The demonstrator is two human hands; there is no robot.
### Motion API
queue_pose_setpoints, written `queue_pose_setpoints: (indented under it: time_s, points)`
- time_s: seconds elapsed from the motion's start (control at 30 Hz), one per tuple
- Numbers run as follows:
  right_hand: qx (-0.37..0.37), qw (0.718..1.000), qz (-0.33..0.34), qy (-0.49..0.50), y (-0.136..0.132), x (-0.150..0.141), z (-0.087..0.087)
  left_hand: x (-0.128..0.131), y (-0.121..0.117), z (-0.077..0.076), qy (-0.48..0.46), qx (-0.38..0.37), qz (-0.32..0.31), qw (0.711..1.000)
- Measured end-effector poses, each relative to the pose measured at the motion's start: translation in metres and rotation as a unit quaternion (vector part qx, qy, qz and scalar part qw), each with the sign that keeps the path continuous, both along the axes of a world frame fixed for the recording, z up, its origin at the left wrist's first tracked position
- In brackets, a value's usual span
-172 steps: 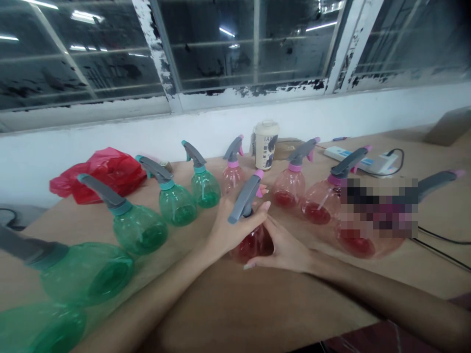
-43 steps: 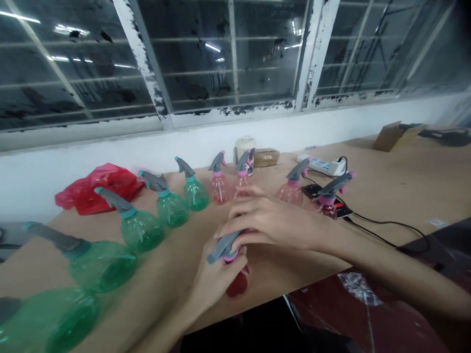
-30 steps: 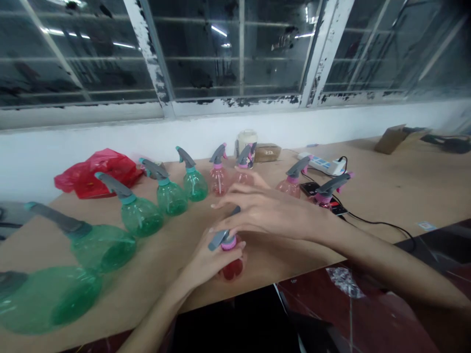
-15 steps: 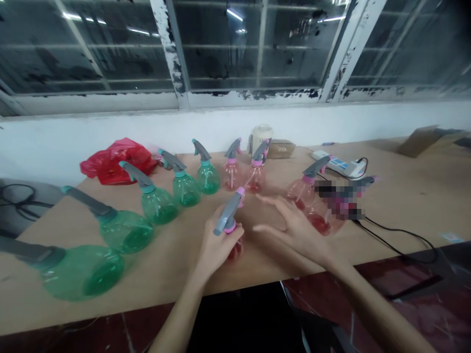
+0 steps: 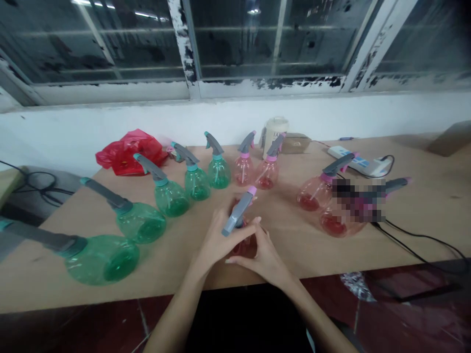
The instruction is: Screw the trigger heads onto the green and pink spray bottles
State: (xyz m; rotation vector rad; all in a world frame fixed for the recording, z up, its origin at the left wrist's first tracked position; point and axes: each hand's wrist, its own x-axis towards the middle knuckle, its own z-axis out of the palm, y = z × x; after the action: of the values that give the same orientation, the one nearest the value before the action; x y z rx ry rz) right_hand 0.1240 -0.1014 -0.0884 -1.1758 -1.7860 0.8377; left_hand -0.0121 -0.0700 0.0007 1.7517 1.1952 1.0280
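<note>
Near the table's front edge stands a pink spray bottle [image 5: 238,212] with a grey trigger head and a pink nozzle, red liquid low inside. My left hand [image 5: 215,240] is closed around its neck and upper body from the left. Against the body's right side, my right hand [image 5: 270,260] curves with thumb and fingers around it. Both hands hide much of the bottle. Two more pink spray bottles, one of them this back one [image 5: 267,174], stand behind it. Another pink bottle [image 5: 314,191] and a partly blurred-out one [image 5: 336,225] are at the right.
Several green spray bottles [image 5: 171,198] form a slanting row on the left. A red plastic bag [image 5: 134,153], a paper cup [image 5: 275,131] and a brown packet [image 5: 296,143] lie along the wall. A power strip [image 5: 362,164] and black cables [image 5: 423,238] are at the right.
My right hand has come off the spray head, swung out to the right, and closed on the bottle's body. My left hand stays on the bottle. Earlier, one pink bottle stood at the back; now two do.
</note>
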Motion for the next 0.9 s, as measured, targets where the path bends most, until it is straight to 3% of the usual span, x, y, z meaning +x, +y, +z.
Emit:
queue_pose_setpoints:
  time_s: [0.13,0.23,0.6,0.8,0.9]
  points:
    - [-0.012,1.000,-0.024,-0.001,0.001,-0.002,-0.001,-0.004,0.003,-0.008,-0.032,-0.035,-0.009,0.999]
    - [-0.024,0.999,-0.035,0.001,0.001,-0.003,0.000,-0.004,0.004,-0.011,-0.041,-0.021,0.004,0.999]
    - [-0.027,0.999,-0.022,-0.005,0.003,-0.001,0.002,0.012,0.004,-0.002,0.008,0.033,0.112,0.993]
    - [-0.032,0.999,-0.013,0.031,0.003,0.000,0.000,0.007,0.005,-0.008,-0.050,0.015,0.051,0.997]
    - [-0.051,0.996,0.015,0.074,0.004,0.003,0.000,0.007,0.004,-0.013,-0.057,-0.010,0.070,0.996]
